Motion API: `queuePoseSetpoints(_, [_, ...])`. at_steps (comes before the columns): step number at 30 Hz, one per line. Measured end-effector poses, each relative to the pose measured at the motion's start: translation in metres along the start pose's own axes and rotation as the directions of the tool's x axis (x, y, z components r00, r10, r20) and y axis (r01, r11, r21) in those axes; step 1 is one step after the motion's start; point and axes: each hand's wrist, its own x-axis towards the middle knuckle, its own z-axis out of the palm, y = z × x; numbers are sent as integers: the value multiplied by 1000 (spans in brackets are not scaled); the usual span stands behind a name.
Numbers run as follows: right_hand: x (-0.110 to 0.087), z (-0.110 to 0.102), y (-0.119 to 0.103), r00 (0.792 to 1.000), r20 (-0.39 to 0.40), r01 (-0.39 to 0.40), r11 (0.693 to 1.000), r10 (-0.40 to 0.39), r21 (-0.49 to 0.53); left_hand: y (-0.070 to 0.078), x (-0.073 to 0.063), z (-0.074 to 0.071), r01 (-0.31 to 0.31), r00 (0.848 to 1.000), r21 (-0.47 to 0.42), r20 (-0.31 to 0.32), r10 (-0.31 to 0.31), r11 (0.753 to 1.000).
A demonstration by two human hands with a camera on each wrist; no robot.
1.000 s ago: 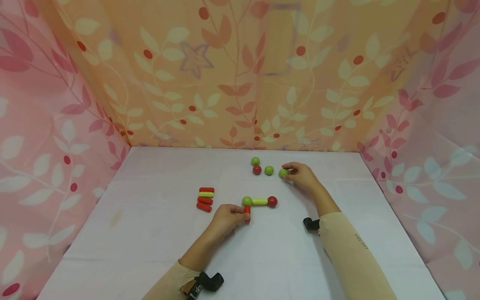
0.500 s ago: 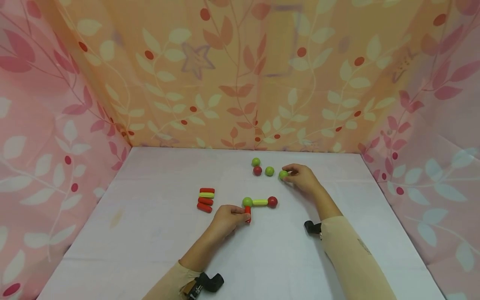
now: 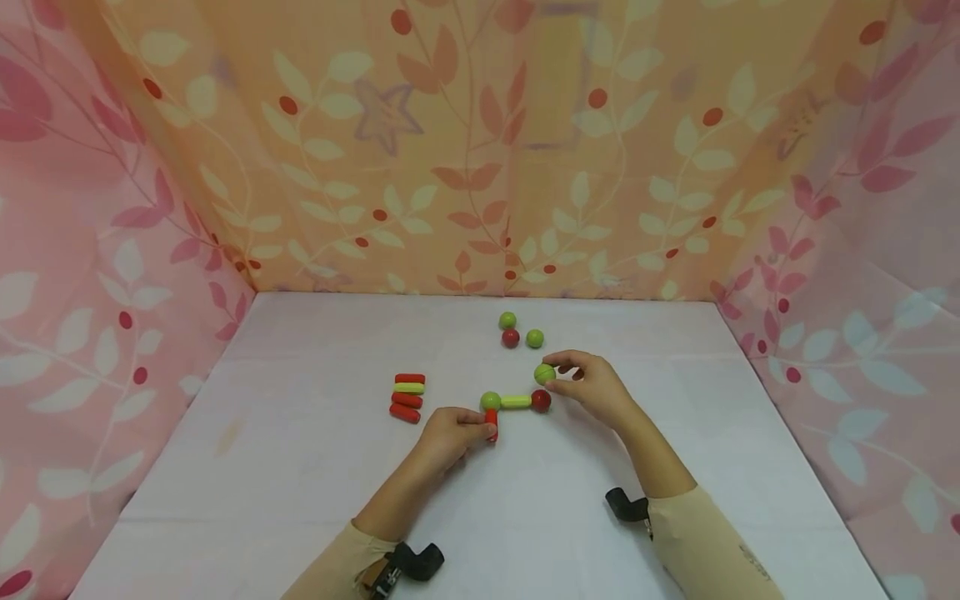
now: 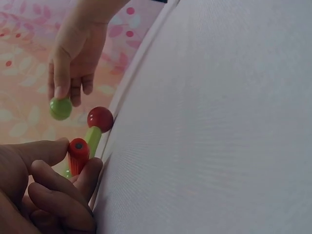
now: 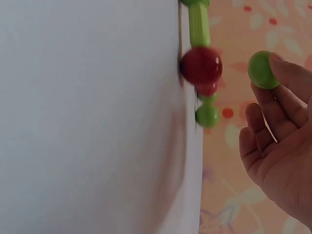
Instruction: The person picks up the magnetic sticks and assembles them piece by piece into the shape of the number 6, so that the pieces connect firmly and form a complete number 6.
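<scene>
My left hand (image 3: 450,437) pinches a red rod (image 3: 492,423) between thumb and finger. The rod's far end meets a green ball (image 3: 491,401), from which a light-green rod (image 3: 516,402) runs right to a dark red ball (image 3: 541,401). In the left wrist view, the near end of the red rod (image 4: 79,151) shows a dark round centre. My right hand (image 3: 592,387) holds another green ball (image 3: 544,374) by thumb and fingertips, raised above the table behind the dark red ball. The right wrist view shows this held green ball (image 5: 262,69) apart from the joined pieces.
Left of the joined pieces lie several loose rods, among them a red rod (image 3: 406,413) and a light-green rod (image 3: 408,388). Farther back sit a loose red ball (image 3: 511,337) and two green balls, one a green ball (image 3: 535,338) to its right. A patterned cloth (image 3: 465,167) walls the white table (image 3: 300,500).
My right hand has lifted the green ball from the back of the table and brought it nearer and left, close to the dark red ball. My left hand stays at the red rod.
</scene>
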Motion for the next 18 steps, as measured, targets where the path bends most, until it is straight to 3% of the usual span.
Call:
queuePoseSetpoints(9, [-24,30,-15,995,77,54,996,-59,70,-2,3,-3,-5,1000,-24,15,5,1000])
queuePoseSetpoints(18, [-40,52,-25,983,170,52,993,-70,108,-2,2,-4,-9,1000,-38,25,10,999])
